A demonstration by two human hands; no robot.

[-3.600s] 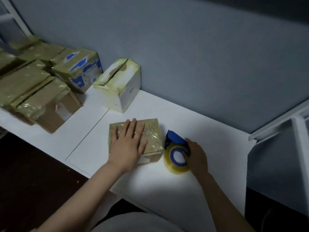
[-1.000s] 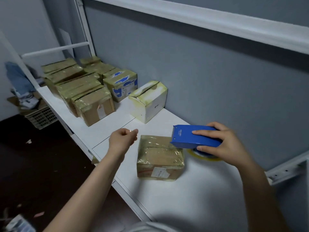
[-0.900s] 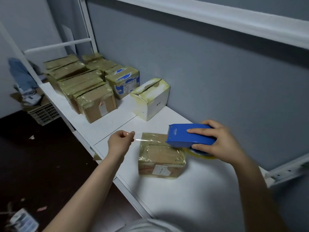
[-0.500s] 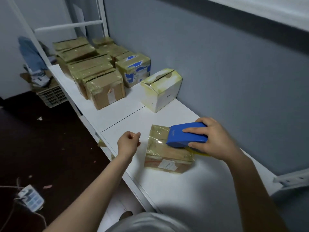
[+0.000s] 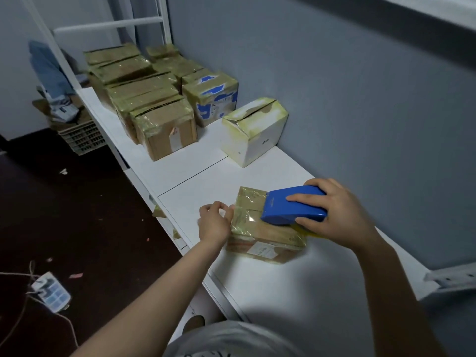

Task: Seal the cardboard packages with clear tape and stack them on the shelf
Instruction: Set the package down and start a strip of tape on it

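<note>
A small cardboard package [image 5: 268,235], wrapped in clear tape, lies on the white shelf [image 5: 270,284] in front of me. My right hand [image 5: 334,212] grips a blue tape dispenser [image 5: 291,207] that rests on the package's top, with the yellowish roll showing under it. A strip of clear tape runs from the dispenser to the package's left edge. There my left hand [image 5: 215,222] pinches the tape's free end against the package's left side.
A white box [image 5: 255,131] stands against the grey wall behind the package. Further left, several taped cardboard boxes [image 5: 154,99] sit in rows on the shelf. A crate [image 5: 79,135] and a power strip [image 5: 51,291] lie on the dark floor at left.
The dispenser has come down onto the package's top. My left hand has moved right with the tape end, from beside the package to its left edge.
</note>
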